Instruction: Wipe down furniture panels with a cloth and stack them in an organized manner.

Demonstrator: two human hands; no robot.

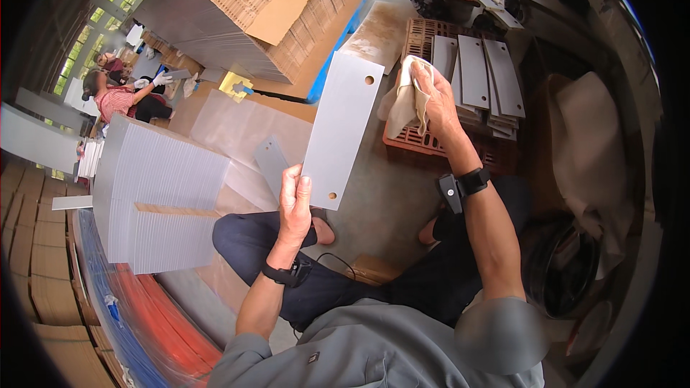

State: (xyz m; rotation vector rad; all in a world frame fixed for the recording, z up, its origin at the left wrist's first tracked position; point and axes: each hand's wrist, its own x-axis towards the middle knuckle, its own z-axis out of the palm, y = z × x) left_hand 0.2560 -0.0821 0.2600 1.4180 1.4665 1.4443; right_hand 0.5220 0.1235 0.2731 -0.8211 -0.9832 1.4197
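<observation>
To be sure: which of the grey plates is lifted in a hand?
The long grey plate held upright by the left hand; the other plates lie flat on the red-brown crate.

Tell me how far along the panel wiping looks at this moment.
Done, it seems: several grey panels lie in a row on the red crate. In hand: the left hand holds one grey panel by its lower end, while the right hand grips a cloth beside it. Left: a tall stack of panels stands at the person's left, so probably plenty remains.

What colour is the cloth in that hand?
The cloth in the right hand is cream-white, in the head view.
</observation>
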